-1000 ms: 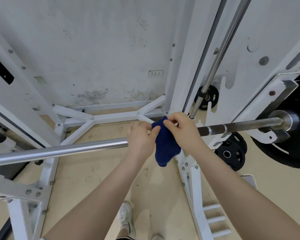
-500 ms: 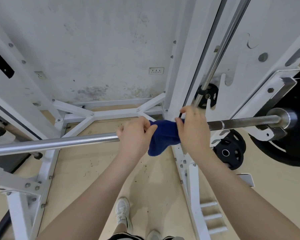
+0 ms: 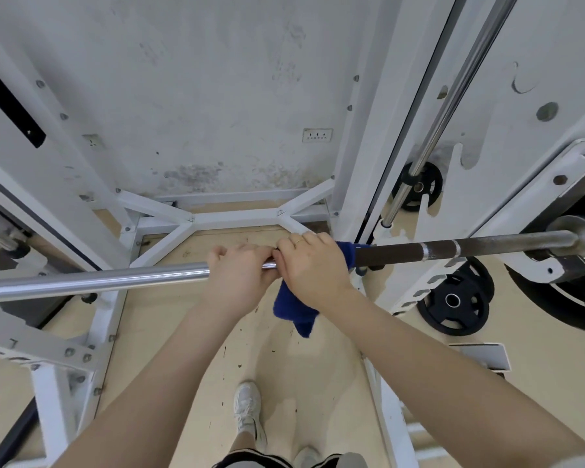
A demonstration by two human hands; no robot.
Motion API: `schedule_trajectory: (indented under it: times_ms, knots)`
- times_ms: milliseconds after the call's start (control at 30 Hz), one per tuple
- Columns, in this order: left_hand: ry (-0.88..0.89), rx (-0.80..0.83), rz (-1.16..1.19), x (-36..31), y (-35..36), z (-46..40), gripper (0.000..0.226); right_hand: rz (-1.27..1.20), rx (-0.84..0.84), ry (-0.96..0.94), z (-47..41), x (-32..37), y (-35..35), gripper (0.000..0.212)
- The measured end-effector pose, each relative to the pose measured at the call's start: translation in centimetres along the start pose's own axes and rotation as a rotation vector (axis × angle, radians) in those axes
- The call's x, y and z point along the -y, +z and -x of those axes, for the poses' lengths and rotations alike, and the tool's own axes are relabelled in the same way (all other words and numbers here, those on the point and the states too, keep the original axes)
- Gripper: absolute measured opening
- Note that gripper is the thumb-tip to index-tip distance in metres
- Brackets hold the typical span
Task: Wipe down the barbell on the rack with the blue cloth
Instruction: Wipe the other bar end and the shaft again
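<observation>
Across the rack at about waist height sits the barbell [image 3: 115,278], and I'm working roughly mid-shaft. Going left to right: the shiny chrome stretch runs in from the left upright, then my left hand [image 3: 238,275] has its fingers curled over the top of the bar, gripping it bare, no cloth under it as far as I can see. Right up against it, knuckles basically touching, my right hand [image 3: 313,265] is clamped around the bar with the blue cloth [image 3: 293,309] wrapped under my palm. A bit of cloth pokes out past my fingers on the right side, and the rest hangs down in a loose tail below the bar. Past that comes the darker knurled section, then the collar and the black plate [image 3: 561,298] sitting in the rack's hook.

So I'd call this the wiping step itself, cloth on and squeezed. Next move, I reckon, is sliding the right hand along toward the plate end over that rough section, keeping the squeeze firm so the cloth doesn't bunch or slip off, while the left hand steadies the bar.
</observation>
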State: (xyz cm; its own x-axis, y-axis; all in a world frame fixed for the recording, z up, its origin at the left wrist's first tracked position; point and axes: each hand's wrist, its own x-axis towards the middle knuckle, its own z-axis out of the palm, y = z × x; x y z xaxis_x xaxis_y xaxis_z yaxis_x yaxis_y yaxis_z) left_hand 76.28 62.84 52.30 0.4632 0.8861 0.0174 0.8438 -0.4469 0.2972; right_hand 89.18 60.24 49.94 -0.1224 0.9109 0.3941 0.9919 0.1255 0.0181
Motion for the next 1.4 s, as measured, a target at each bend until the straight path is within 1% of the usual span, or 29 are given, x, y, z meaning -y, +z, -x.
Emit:
schedule_trajectory:
  times_ms: [33, 67, 167, 200, 233, 267, 333, 400, 467, 500, 567, 600, 667, 700, 733, 767, 800, 833, 900, 967, 1000, 1033, 1100, 1167, 1200, 1233, 1267, 1300, 1400]
  knots:
    - [0.005, -0.004, -0.003, 0.0, 0.0, 0.0, 0.017, 0.018, 0.01, -0.036, -0.1, -0.5, -0.1, 0.022]
    - [0.016, 0.0, -0.011, 0.0, 0.0, 0.0, 0.016, 0.06, 0.028, -0.026, -0.1, -1.1, -0.7, 0.018]
    - [0.045, 0.005, -0.016, 0.2, -0.1, 0.0, 0.015, 0.186, 0.224, 0.227, 0.4, -4.8, -3.1, 0.018]
    - [0.047, 0.0, -0.012, 0.3, 0.0, 0.1, 0.016, 0.207, 0.273, 0.289, 0.7, -6.0, -3.7, 0.018]
    - [0.044, -0.005, -0.014, 0.3, 0.1, 0.0, 0.018, 0.223, 0.297, 0.303, 1.0, -6.7, -3.8, 0.015]
    - [0.043, -0.005, -0.019, 0.2, 0.1, 0.0, 0.019, 0.219, 0.283, 0.294, 1.2, -6.4, -4.0, 0.012]
    - [0.048, -0.008, -0.034, 0.1, 0.2, -0.1, 0.018, 0.215, 0.292, 0.224, 0.6, -3.0, -3.6, 0.007]
    - [0.058, -0.008, -0.046, 0.1, 0.1, -0.2, 0.017, 0.146, 0.26, 0.126, 0.3, 0.1, -2.2, 0.013]
    - [0.068, -0.009, -0.045, 0.3, 0.0, -0.2, 0.016, 0.081, 0.194, 0.035, 0.1, 0.0, -1.5, 0.012]
    - [0.069, -0.01, -0.042, 0.3, 0.0, -0.1, 0.015, 0.075, 0.193, 0.014, 0.2, -1.1, -1.6, 0.012]
    - [0.066, -0.012, -0.032, 0.3, -0.1, -0.1, 0.014, 0.157, 0.247, 0.076, 0.9, -3.6, -2.3, 0.015]
    - [0.06, -0.014, -0.026, 0.2, -0.2, 0.0, 0.014, 0.209, 0.227, 0.141, 1.4, -4.9, -2.6, 0.021]
    - [0.04, -0.027, -0.022, 0.1, -0.1, 0.2, 0.016, 0.213, 0.196, 0.227, 2.2, -6.6, -3.0, 0.038]
    - [0.031, -0.039, -0.025, 0.0, 0.0, 0.3, 0.017, 0.181, 0.206, 0.286, 2.3, -6.6, -2.9, 0.042]
    - [0.024, -0.05, -0.03, -0.1, 0.1, 0.4, 0.016, 0.158, 0.198, 0.325, 2.1, -6.2, -3.0, 0.038]
    - [0.019, -0.053, -0.033, -0.2, 0.2, 0.4, 0.016, 0.156, 0.193, 0.326, 1.6, -5.2, -3.0, 0.028]
    - [0.017, -0.047, -0.033, -0.4, 0.2, 0.3, 0.015, 0.166, 0.192, 0.281, 0.9, -3.8, -2.6, 0.017]
    - [0.019, -0.037, -0.038, -0.5, 0.2, 0.2, 0.014, 0.162, 0.203, 0.231, 0.4, -2.0, -2.5, 0.013]
    - [0.025, -0.024, -0.069, -0.7, 0.1, -0.1, 0.015, 0.043, 0.133, 0.204, -0.4, 0.1, -2.1, 0.022]
    - [0.017, -0.02, -0.087, -1.0, -0.2, -0.2, 0.017, -0.037, -0.02, 0.134, -0.2, -0.7, -1.7, 0.022]
    - [0.011, -0.017, -0.083, -1.1, -0.4, -0.2, 0.017, -0.033, 0.001, 0.128, 0.2, -1.8, -1.9, 0.019]
    - [0.003, -0.009, -0.069, -1.1, -0.6, -0.2, 0.017, 0.006, 0.068, 0.145, 0.7, -3.1, -2.2, 0.018]
    - [-0.021, 0.006, -0.023, -1.1, -0.7, 0.0, 0.018, 0.099, 0.199, 0.244, 2.4, -6.7, -3.3, 0.017]
    - [-0.044, 0.002, 0.017, -1.0, -0.4, 0.3, 0.019, 0.174, 0.181, 0.34, 4.1, -10.6, -4.1, 0.013]
    - [-0.052, -0.005, 0.016, -1.0, -0.1, 0.5, 0.023, 0.22, 0.155, 0.403, 4.8, -11.8, -4.6, 0.015]
    - [-0.054, -0.014, 0.003, -1.2, 0.3, 0.8, 0.029, 0.274, 0.189, 0.446, 4.9, -12.2, -4.7, 0.017]
    - [-0.048, -0.02, -0.01, -1.5, 0.6, 1.0, 0.035, 0.266, 0.216, 0.469, 4.8, -11.8, -4.6, 0.017]
    - [-0.033, -0.023, -0.017, -2.1, 0.9, 1.1, 0.04, 0.247, 0.203, 0.466, 4.5, -10.8, -4.2, 0.015]
    - [0.065, -0.036, -0.007, -4.4, 1.5, 0.7, 0.045, 0.056, 0.122, 0.409, 3.8, -7.6, -3.3, 0.021]
